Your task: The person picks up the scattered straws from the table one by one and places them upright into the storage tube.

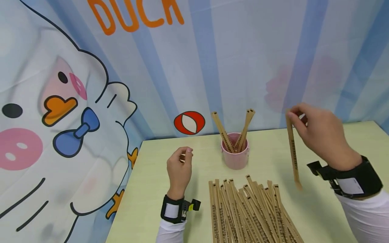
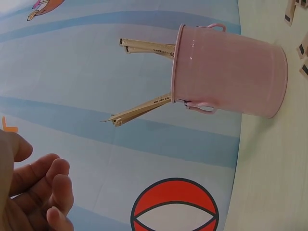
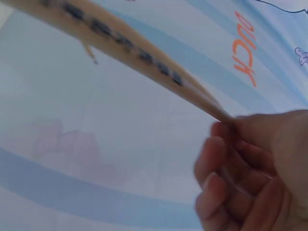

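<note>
In the head view my right hand [image 1: 322,133] pinches one slim brown paper-wrapped stick [image 1: 292,148] by its upper end, and the stick hangs down over the table. Dark printing runs along the blurred wrapped stick [image 3: 130,45] in the right wrist view, with thumb and fingertips at its end. My left hand [image 1: 180,168] is raised left of the pink bucket [image 1: 236,159], fingers loosely curled and holding nothing. Several similar sticks [image 1: 223,131] lean in the bucket in two bunches. A spread pile of these sticks [image 1: 243,212] lies on the table between my forearms.
The pale table [image 1: 143,189] ends at the back against a blue-striped cloth [image 1: 243,67] printed with a large white duck [image 1: 100,168] and orange letters. Both wrists wear a black camera strap [image 1: 358,179].
</note>
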Action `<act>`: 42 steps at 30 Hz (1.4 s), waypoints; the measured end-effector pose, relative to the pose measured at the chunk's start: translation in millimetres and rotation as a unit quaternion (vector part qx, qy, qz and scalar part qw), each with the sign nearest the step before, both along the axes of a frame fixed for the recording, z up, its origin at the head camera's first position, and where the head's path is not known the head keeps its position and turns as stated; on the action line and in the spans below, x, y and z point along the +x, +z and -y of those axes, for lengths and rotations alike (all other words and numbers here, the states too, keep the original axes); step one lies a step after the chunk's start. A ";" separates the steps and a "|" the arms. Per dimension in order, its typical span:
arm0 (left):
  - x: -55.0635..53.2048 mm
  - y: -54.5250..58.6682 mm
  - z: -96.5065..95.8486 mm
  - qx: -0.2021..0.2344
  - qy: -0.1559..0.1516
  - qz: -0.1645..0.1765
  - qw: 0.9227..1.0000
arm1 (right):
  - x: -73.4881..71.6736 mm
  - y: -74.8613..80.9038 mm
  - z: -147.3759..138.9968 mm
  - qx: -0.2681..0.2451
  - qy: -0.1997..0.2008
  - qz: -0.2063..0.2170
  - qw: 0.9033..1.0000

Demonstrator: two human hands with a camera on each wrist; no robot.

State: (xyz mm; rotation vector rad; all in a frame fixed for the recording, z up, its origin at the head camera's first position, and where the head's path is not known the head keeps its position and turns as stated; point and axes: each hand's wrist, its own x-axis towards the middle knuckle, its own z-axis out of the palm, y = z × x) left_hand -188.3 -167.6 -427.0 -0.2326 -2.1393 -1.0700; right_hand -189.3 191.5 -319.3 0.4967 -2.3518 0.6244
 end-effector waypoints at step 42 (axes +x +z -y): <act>1.8 -0.2 -1.2 -0.010 0.003 0.011 1.000 | -57.0 -6.4 77.4 -0.185 0.065 -0.229 0.954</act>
